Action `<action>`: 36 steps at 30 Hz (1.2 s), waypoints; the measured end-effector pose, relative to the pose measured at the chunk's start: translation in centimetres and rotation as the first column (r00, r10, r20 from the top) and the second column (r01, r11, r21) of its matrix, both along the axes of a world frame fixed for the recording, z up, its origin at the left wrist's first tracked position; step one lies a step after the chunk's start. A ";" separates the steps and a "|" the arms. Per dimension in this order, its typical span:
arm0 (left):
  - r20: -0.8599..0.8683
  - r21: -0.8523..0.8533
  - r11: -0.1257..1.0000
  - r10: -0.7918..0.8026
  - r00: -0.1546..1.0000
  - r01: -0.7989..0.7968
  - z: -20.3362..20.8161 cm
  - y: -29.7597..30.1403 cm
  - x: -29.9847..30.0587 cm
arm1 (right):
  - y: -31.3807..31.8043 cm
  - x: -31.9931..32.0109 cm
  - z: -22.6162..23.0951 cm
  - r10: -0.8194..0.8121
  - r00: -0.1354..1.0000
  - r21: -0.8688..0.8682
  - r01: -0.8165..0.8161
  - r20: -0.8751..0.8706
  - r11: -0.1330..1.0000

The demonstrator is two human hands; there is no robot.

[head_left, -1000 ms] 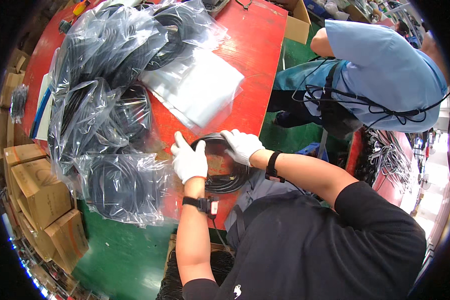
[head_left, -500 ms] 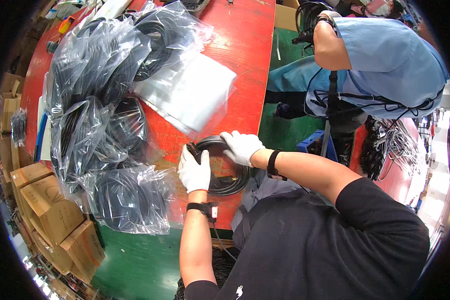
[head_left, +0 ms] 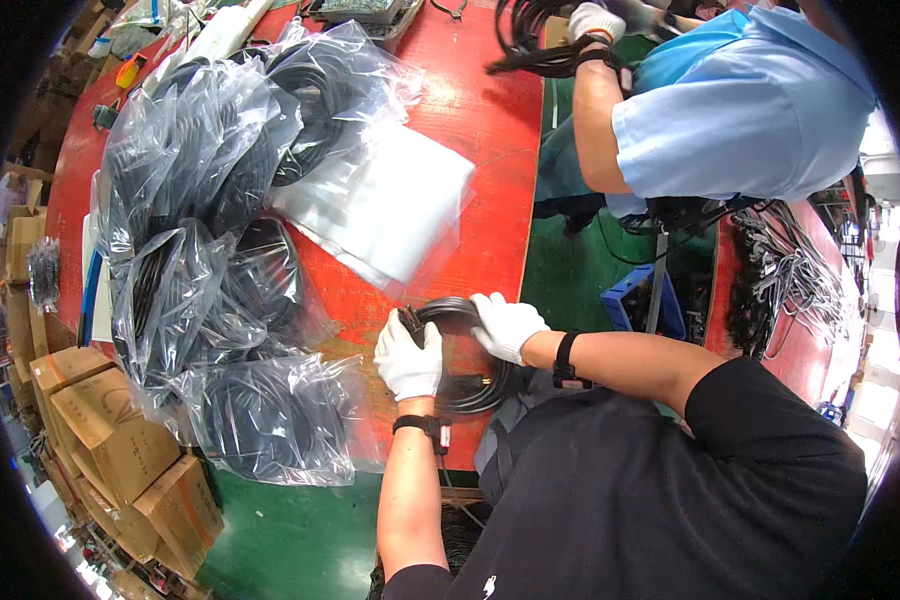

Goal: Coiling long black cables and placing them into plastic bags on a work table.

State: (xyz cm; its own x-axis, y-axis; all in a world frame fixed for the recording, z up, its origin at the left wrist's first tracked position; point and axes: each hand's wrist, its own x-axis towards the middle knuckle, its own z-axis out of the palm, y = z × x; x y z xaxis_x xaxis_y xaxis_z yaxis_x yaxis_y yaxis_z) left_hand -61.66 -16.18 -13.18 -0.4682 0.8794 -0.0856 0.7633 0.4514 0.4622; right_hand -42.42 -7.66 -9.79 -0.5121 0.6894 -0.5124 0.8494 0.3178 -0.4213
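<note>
A black cable coil (head_left: 503, 385) rests at the near edge of the red table, partly hidden by my hands. My left hand (head_left: 410, 358), in a white glove, is closed on its left side, with the dark cable end (head_left: 410, 322) by the thumb and fingers. Across from it, my gloved right hand (head_left: 510, 326) grips the upper right of the loop. Inside the ring a small gold-coloured plug tip (head_left: 486, 380) shows. Just beyond lies a stack of clear plastic bags (head_left: 395, 205). Bagged black cable coils (head_left: 255, 415) are heaped to the left.
The red table (head_left: 470, 120) carries a tray (head_left: 365, 12) at its far edge. Cardboard boxes (head_left: 110, 425) stand on the left. A co-worker in a blue shirt (head_left: 740, 110) handles black cables (head_left: 530, 40) at the far right; a blue crate (head_left: 635, 300) is below.
My hands keep hold of the cable coil with little movement, while the view shifts slightly. The co-worker has swung a bundle of black cables left, over the table's far right corner.
</note>
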 end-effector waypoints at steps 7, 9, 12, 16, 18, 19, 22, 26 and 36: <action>0.036 -0.003 0.999 -0.032 0.999 0.032 -0.3 -0.6 0.8 | 0.1 0.5 0.2 0.024 1.000 -0.026 -0.024 0.010 0.999; 0.027 -0.026 0.996 -0.088 0.996 0.089 -0.2 -0.5 0.7 | -0.2 1.3 0.4 0.020 1.000 -0.068 -0.019 0.008 0.997; -0.018 -0.026 0.987 -0.161 0.987 0.160 0.8 -0.3 0.7 | 0.6 2.8 2.0 0.092 0.996 -0.177 -0.088 0.012 0.980; 0.069 -0.042 0.987 -0.152 0.986 0.155 2.7 2.8 -3.7 | 5.3 5.1 4.7 0.135 0.988 -0.329 -0.153 -0.077 0.932; -0.026 0.044 0.994 -0.094 0.995 0.095 3.2 6.2 -5.6 | 6.6 7.1 4.5 0.061 0.997 -0.257 -0.073 -0.052 0.964; -0.033 0.042 0.994 -0.100 0.994 0.101 3.0 7.6 -6.5 | 7.2 7.8 4.4 0.030 0.998 -0.211 -0.040 -0.051 0.977; 0.011 0.021 0.980 -0.200 0.980 0.200 1.1 11.0 -7.1 | 8.1 9.0 4.6 -0.114 0.993 -0.224 0.106 -0.022 0.969; -0.104 -0.127 0.923 -0.376 0.921 0.363 -1.1 12.8 -6.5 | 8.4 8.8 4.3 -0.161 0.983 -0.210 0.140 -0.089 0.968; 0.049 0.064 0.948 -0.314 0.948 0.311 -2.8 10.6 -10.8 | 11.5 -2.2 0.5 -0.407 0.883 -0.627 0.183 -0.234 0.758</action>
